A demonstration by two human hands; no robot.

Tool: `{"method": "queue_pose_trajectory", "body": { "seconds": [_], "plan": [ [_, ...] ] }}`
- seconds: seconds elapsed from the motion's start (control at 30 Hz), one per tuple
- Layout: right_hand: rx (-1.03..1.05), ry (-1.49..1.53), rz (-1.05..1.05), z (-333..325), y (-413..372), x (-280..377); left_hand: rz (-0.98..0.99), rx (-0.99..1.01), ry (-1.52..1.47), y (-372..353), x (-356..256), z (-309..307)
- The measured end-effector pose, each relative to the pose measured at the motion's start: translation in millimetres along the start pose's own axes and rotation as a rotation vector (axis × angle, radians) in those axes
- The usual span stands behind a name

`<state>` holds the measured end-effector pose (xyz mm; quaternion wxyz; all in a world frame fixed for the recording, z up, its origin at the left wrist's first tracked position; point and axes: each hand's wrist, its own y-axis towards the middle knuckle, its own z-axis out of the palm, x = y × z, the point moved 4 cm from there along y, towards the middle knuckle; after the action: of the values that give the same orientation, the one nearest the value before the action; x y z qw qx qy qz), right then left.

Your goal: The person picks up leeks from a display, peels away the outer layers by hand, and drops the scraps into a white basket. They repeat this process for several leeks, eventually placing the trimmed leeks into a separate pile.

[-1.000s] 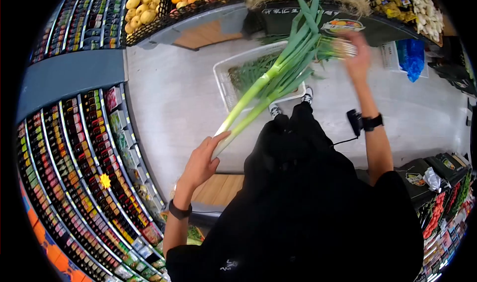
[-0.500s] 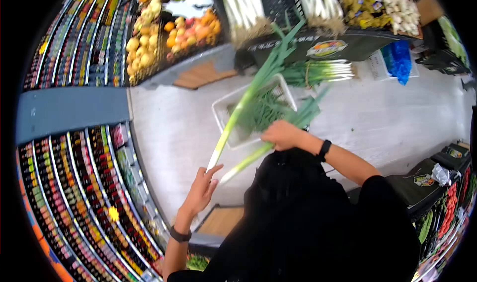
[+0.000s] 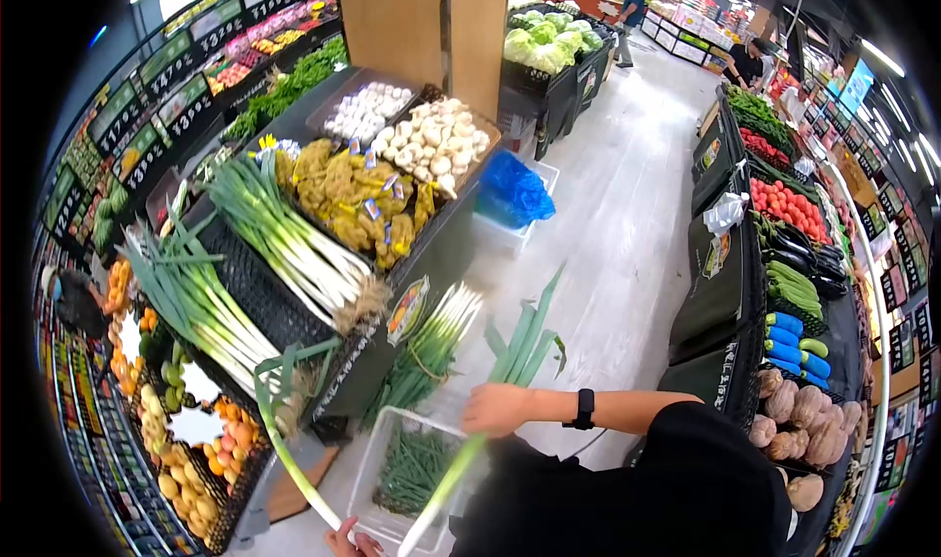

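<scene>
now lower in view, the left hand [image 3: 355,541] loosely pinches one leek [image 3: 302,477], the right hand [image 3: 495,411], forearm level, clenching another leek [image 3: 443,487]

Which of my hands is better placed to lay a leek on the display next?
Probably your left hand: it holds its leek near the white end, with the green top beside the displayed leeks. Your right hand holds another leek, its green end pointing toward the aisle.

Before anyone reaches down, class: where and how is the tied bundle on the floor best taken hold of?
Probably take the tied bundle at its tie, coming from above on the aisle side: the tie gathers the long stalks there, and the dark display panel flanks the opposite side.
</scene>
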<state>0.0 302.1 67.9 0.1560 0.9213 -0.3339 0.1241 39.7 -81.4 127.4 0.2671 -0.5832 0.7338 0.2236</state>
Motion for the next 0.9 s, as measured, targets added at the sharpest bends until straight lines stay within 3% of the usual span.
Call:
{"method": "queue_pose_trajectory", "body": {
  "seconds": [0.07,0.1,0.2,0.27,0.33,0.4,0.47,0.53,0.6,0.63,0.67,0.7,0.73,0.77,0.8,0.83,0.9],
  "plan": [
    [-0.056,-0.101,0.062,-17,6,-19,-0.114,-0.082,-0.106,18,13,6],
    [-0.069,-0.111,0.067,-23,11,-31,-0.064,-0.157,-0.098,33,-12,2],
    [-0.076,-0.169,0.091,-32,36,-64,0.123,-0.313,0.099,66,-12,7],
    [-0.134,-0.182,0.131,-35,53,-93,0.093,-0.287,0.138,106,6,7],
    [-0.201,-0.203,0.116,-44,71,-121,0.116,-0.441,-0.114,160,4,9],
    [-0.129,-0.17,0.228,-48,88,-149,0.087,-0.485,-0.341,224,26,14],
    [-0.084,-0.178,0.275,-35,100,-177,0.019,-0.466,-0.13,294,92,23],
    [-0.008,-0.186,0.356,-22,105,-194,0.051,-0.402,0.041,340,80,29],
    [-0.023,-0.179,0.387,-17,104,-190,0.113,-0.362,0.285,380,141,61],
    [-0.051,-0.179,0.426,-16,104,-190,-0.156,-0.186,0.347,384,141,77],
    [-0.051,-0.176,0.424,-10,103,-189,-0.186,-0.115,0.484,384,118,97],
    [-0.051,-0.164,0.45,-1,101,-186,-0.054,0.072,0.177,374,71,113],
    [-0.053,-0.15,0.475,6,100,-185,0.386,-0.024,0.245,352,26,134],
    [-0.014,-0.152,0.489,12,100,-179,0.412,0.174,0.117,328,-26,145],
    [-0.01,-0.138,0.489,21,99,-173,0.348,0.371,0.211,307,-52,161],
    [-0.014,-0.139,0.458,30,96,-166,0.387,0.429,0.476,292,-68,171],
    [0.04,-0.166,0.424,36,85,-154,0.348,0.446,0.457,270,-49,192]
  ]
}}
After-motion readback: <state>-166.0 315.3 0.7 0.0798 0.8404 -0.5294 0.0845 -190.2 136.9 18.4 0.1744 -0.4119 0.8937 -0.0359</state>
